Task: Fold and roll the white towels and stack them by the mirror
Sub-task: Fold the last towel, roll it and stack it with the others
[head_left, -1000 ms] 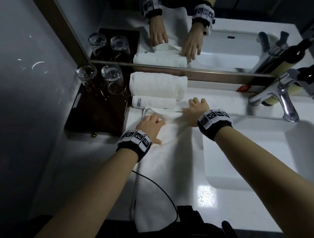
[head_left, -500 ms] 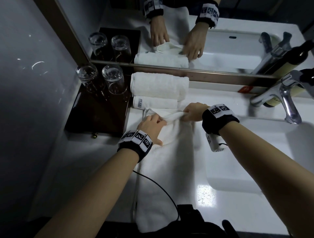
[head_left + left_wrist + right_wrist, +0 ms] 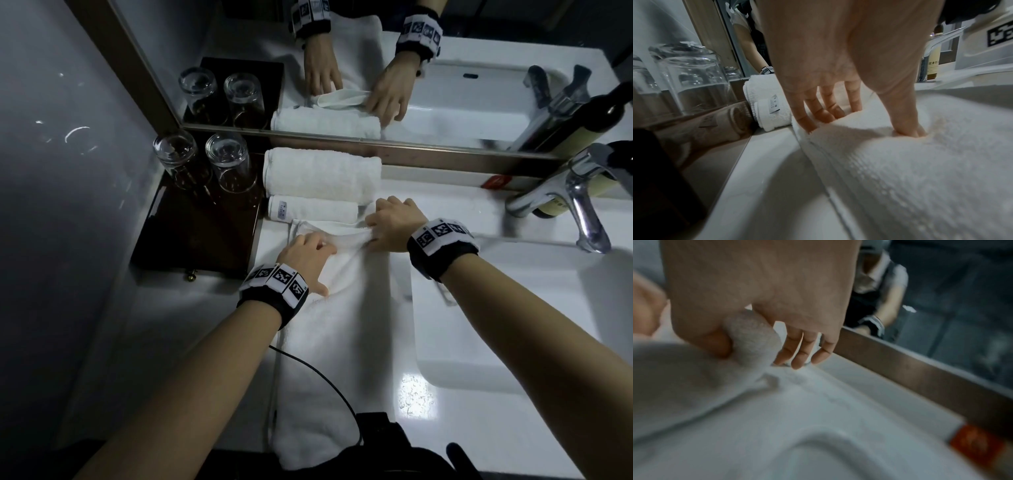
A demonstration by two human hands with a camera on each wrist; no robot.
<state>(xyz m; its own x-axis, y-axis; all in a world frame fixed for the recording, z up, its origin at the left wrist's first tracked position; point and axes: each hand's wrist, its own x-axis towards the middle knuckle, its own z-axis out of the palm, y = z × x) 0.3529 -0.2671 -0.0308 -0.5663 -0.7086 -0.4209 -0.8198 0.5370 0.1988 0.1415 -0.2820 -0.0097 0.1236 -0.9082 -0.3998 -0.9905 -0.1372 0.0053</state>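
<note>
A long white towel, folded lengthwise, lies on the counter from the near edge towards the mirror. Its far end is raised into a small fold. My left hand grips the left side of that fold, fingers behind it and thumb pressed into the towel. My right hand pinches the fold's right corner between thumb and index finger, the other fingers hanging loose. Two rolled towels lie against the mirror frame, a thick roll and a thinner labelled roll just beyond my hands.
A dark tray with two upturned glasses stands left of the rolls. The sink basin and chrome faucet are to the right. A black cable crosses the towel's near part.
My right hand went from lying flat on the towel's far right corner to pinching it, and the far edge has lifted into a fold. My left hand has barely moved.
</note>
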